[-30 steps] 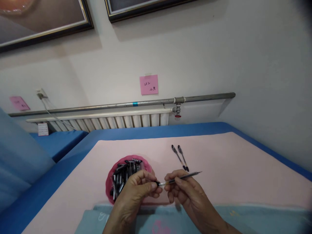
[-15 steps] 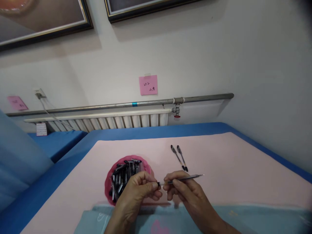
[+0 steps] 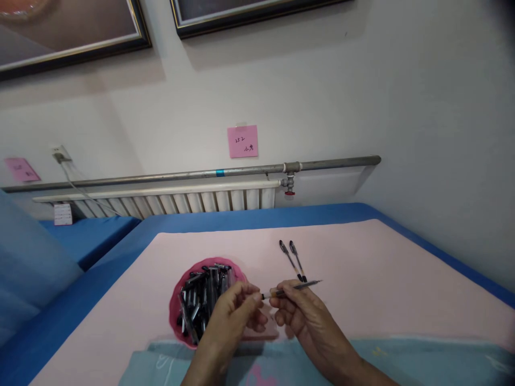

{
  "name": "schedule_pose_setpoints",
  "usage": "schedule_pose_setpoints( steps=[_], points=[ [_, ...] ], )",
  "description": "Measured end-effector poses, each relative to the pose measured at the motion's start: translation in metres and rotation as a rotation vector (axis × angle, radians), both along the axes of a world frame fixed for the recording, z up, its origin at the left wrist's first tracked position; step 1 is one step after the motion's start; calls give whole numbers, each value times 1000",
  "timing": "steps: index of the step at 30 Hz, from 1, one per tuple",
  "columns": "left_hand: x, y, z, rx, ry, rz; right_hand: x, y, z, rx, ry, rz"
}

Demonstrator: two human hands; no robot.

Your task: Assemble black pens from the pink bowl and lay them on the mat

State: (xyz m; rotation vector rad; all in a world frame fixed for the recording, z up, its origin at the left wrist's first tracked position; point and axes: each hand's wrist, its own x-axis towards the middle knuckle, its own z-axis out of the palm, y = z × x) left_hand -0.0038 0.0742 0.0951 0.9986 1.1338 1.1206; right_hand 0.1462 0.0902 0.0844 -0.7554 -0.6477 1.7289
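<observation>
My left hand (image 3: 241, 308) is closed in a pinch on a small black pen end piece (image 3: 263, 296). My right hand (image 3: 301, 308) grips a slim dark pen (image 3: 301, 286) without a cap, its pointed tip towards the right. A pale, thin length shows between the two hands, in line with the pen; whether it joins the end piece cannot be made out. Beyond my right hand, two capped black pens (image 3: 288, 258) (image 3: 298, 258) lie side by side. A pink scalloped bowl (image 3: 174, 308) full of black and clear pen parts (image 3: 201, 295) stands left of my hands, partly covered by the left one.
A pale pink sheet (image 3: 386, 279) covers the blue table (image 3: 257, 211). Light blue patterned cloth (image 3: 386, 364) lies along the near edge. Behind are a white radiator (image 3: 209, 201), a metal pipe (image 3: 169, 176) with a valve (image 3: 289, 182), and a pink note (image 3: 243, 141) on the wall.
Both hands have risen slightly. The pen has shifted up and a little left, and its tip now reaches less far to the right. The view has turned slightly.
</observation>
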Motion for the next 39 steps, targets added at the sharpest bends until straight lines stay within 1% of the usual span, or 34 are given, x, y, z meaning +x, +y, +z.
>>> schedule_pose_setpoints(
  steps=[2, 4, 7, 9, 13, 16, 23, 26, 30, 34, 37, 39],
  points=[
    [2, 0, 0, -113, -83, -15, 1, 1, -1, 38, 5, 8],
    [2, 0, 0, -151, -112, -46, 1, 2, -1, 67, -1, 29],
    [3, 0, -2, -121, -153, -108, 2, 1, -2, 83, -4, 41],
    [3, 1, -3, -104, -198, -125, 2, 1, -1, 84, 8, 30],
    [5, 1, -4, -108, -282, -116, 1, -1, 1, 78, 16, 15],
    [6, 0, -2, -118, -310, -103, 0, -2, 3, 78, -19, -21],
    [7, -2, -1, -136, -279, -111, 2, 0, 6, 119, -168, -20],
    [7, -2, 0, -133, -235, -81, 3, 1, 5, 122, -183, -3],
    [6, -1, 2, -124, -167, -54, 3, 2, 2, 75, -147, 28],
    [8, -2, 0, -160, -220, -72, 2, 0, 2, 87, -132, 39],
    [9, -1, -5, -201, -175, -125, 1, -2, 4, 107, -150, 41],
    [9, 0, -7, -172, -153, -140, 0, -2, 4, 101, -156, 44]
  ],
)
